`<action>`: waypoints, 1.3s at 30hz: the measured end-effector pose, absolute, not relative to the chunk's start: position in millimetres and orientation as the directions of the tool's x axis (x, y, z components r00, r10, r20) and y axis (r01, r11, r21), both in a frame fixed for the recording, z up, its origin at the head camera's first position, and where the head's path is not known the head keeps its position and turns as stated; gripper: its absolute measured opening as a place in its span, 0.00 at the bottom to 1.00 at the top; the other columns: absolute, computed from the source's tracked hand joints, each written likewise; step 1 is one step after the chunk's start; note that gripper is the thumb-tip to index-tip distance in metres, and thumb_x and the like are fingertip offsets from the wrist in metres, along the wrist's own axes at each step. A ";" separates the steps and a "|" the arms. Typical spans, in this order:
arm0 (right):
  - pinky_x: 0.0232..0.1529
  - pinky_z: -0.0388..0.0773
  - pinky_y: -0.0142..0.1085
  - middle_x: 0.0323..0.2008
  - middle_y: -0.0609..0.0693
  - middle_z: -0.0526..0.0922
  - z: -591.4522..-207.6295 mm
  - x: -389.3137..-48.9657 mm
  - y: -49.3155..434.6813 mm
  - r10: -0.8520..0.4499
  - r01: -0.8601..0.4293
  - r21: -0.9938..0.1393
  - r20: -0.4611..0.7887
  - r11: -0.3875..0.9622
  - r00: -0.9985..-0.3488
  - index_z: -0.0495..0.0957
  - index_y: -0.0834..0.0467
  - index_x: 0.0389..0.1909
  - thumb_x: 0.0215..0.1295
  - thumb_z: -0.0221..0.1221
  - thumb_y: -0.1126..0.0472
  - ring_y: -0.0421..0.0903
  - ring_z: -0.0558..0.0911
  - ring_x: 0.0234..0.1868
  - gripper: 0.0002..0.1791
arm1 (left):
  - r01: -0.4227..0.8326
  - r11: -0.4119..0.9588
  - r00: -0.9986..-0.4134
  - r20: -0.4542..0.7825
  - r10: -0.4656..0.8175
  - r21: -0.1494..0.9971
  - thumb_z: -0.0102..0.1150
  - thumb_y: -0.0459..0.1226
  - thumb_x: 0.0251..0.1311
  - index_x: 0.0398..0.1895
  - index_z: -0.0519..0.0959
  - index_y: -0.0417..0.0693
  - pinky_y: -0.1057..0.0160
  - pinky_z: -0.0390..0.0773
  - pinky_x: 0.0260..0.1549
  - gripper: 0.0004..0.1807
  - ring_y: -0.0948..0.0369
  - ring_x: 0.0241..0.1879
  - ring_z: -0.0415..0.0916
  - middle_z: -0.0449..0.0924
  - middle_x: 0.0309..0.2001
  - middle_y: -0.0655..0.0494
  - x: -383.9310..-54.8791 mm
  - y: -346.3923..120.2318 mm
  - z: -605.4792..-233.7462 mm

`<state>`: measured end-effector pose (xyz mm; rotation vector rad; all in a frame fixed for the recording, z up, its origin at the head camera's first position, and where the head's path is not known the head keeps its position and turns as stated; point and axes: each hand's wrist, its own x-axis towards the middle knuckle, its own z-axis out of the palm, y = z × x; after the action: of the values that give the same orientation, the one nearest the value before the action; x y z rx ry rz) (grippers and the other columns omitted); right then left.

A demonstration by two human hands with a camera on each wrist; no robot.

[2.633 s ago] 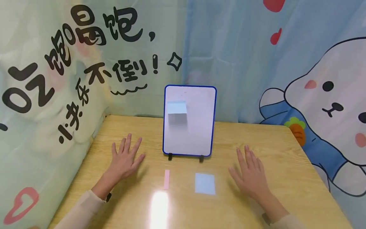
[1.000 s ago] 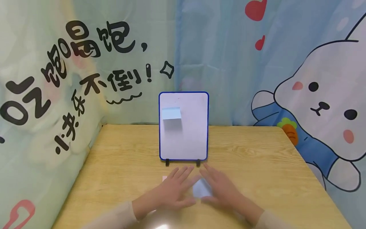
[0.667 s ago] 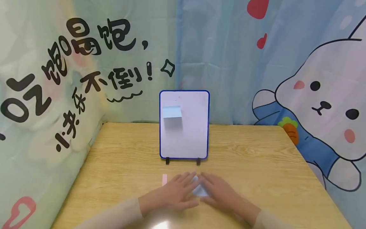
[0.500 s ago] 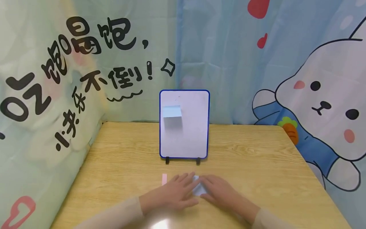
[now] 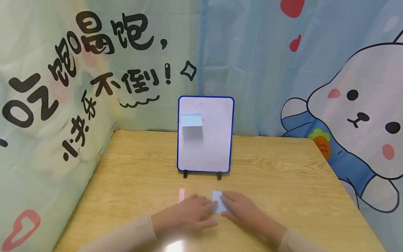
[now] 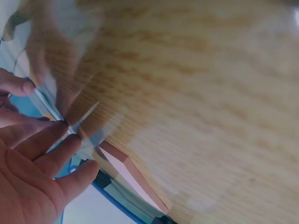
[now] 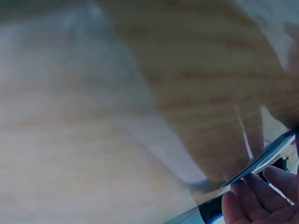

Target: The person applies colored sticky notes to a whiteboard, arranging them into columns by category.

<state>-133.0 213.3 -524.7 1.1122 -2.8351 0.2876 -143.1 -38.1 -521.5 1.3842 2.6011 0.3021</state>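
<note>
A light blue sticky-note pad (image 5: 218, 198) lies flat on the table between my two hands. My left hand (image 5: 192, 211) is at its left edge, index fingertip against the pad and thumb stretched toward the right hand. My right hand (image 5: 242, 210) covers the right part of the pad, with fingers resting along it and the thumb near its lower edge. From the left wrist, the pad (image 6: 49, 105) shows edge-on, fingertips (image 6: 72, 140) right at it. In the right wrist view, fingertips (image 7: 236, 186) meet the pad's edge (image 7: 259, 162). A narrow pink sticky-note pad (image 5: 181, 195) is partly hidden behind my left hand.
Behind the pads, a white board (image 5: 214, 147) with a blue frame stands upright on black feet (image 5: 219, 175). A light blue note (image 5: 191, 120) sticks to its upper left, its lower edge lifted. Printed curtains (image 5: 245, 70) hang behind the wooden table (image 5: 135, 164).
Both hands have come inward from either side to the blue pad. Over the last half second the left fingertips have drawn back, uncovering the pad's upper left corner. The head view has shifted slightly.
</note>
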 end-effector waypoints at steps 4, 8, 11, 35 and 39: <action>0.60 0.76 0.53 0.58 0.64 0.79 -521.4 -133.5 211.2 -0.691 -0.715 -0.100 0.194 0.692 -0.696 0.75 0.67 0.61 0.64 0.63 0.49 0.59 0.80 0.58 0.31 | 0.803 0.535 -0.538 -0.067 0.840 0.264 0.21 0.67 0.70 0.77 0.56 0.52 0.44 0.61 0.70 0.43 0.55 0.71 0.64 0.67 0.72 0.53 -143.5 -38.9 -521.0; 0.57 0.78 0.51 0.53 0.64 0.82 -518.1 -134.3 208.8 -0.732 -0.754 -0.031 0.219 0.656 -0.645 0.76 0.69 0.57 0.63 0.63 0.51 0.58 0.82 0.55 0.29 | 0.818 0.518 -0.523 -0.053 0.851 0.250 0.20 0.68 0.70 0.77 0.56 0.53 0.43 0.62 0.70 0.43 0.56 0.70 0.66 0.69 0.70 0.54 -144.7 -38.2 -521.4; 0.54 0.80 0.49 0.49 0.62 0.84 -518.0 -136.0 206.6 -0.767 -0.787 0.022 0.242 0.616 -0.594 0.77 0.69 0.53 0.62 0.64 0.54 0.57 0.84 0.51 0.25 | 0.818 0.512 -0.520 -0.044 0.853 0.264 0.22 0.67 0.71 0.77 0.57 0.53 0.43 0.63 0.69 0.42 0.57 0.68 0.68 0.72 0.68 0.55 -145.5 -37.4 -520.0; 0.45 0.84 0.43 0.45 0.54 0.85 -522.3 -133.4 205.3 -0.701 -0.765 -0.074 0.355 0.639 -0.619 0.79 0.60 0.51 0.63 0.62 0.41 0.49 0.85 0.46 0.27 | 0.747 0.483 -0.542 0.000 0.840 0.457 0.24 0.63 0.74 0.79 0.52 0.52 0.39 0.61 0.69 0.39 0.60 0.65 0.73 0.76 0.64 0.60 -149.1 -35.3 -521.5; 0.43 0.84 0.41 0.42 0.53 0.84 -524.8 -132.8 202.2 -0.690 -0.752 -0.047 0.364 0.657 -0.625 0.79 0.62 0.49 0.60 0.65 0.43 0.48 0.84 0.43 0.27 | 0.770 0.493 -0.539 -0.002 0.842 0.405 0.25 0.64 0.73 0.75 0.60 0.52 0.39 0.63 0.67 0.38 0.60 0.57 0.77 0.83 0.51 0.61 -149.4 -34.7 -521.5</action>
<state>-132.8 202.2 -524.8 1.1502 -2.5616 0.2787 -149.4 -34.7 -521.5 1.3877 2.5369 0.5355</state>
